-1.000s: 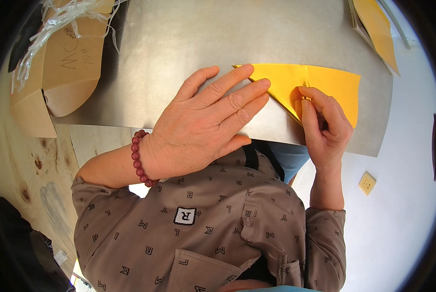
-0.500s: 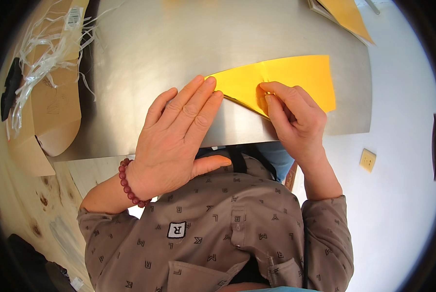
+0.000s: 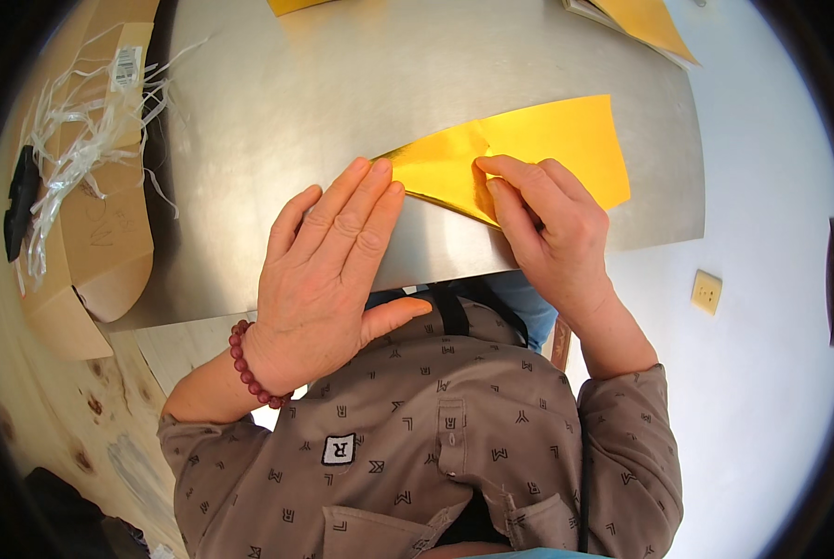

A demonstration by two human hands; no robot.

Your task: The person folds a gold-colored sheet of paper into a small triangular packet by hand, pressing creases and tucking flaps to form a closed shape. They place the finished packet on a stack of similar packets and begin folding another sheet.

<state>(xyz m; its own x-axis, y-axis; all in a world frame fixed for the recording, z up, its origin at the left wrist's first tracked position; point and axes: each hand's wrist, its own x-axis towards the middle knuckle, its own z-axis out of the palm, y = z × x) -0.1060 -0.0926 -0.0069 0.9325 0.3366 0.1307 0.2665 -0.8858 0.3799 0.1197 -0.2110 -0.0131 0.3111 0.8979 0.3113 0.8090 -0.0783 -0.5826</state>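
A sheet of shiny gold foil paper (image 3: 561,140) lies on the metal tabletop, its left end narrowed to a folded point. My left hand (image 3: 328,233) rests flat with its fingers stretched out, the fingertips pressing on that pointed end. Thumb and forefinger of my right hand (image 3: 552,210) are pinched at the middle of the sheet, where a crease runs and the foil puckers. The other right fingers are curled into the palm. What lies under my left fingertips is hidden.
At the left, a brown cardboard box (image 3: 109,219) carries a tangle of clear plastic strips (image 3: 77,140) and a black-handled object (image 3: 21,200). More gold paper (image 3: 654,28) lies on a stack at the upper right. Another gold piece (image 3: 291,5) shows at the top edge of the grey metal table (image 3: 277,102).
The view has shifted a little, bringing a gold piece in at the top. Both hands keep nearly the same places on the foil paper.
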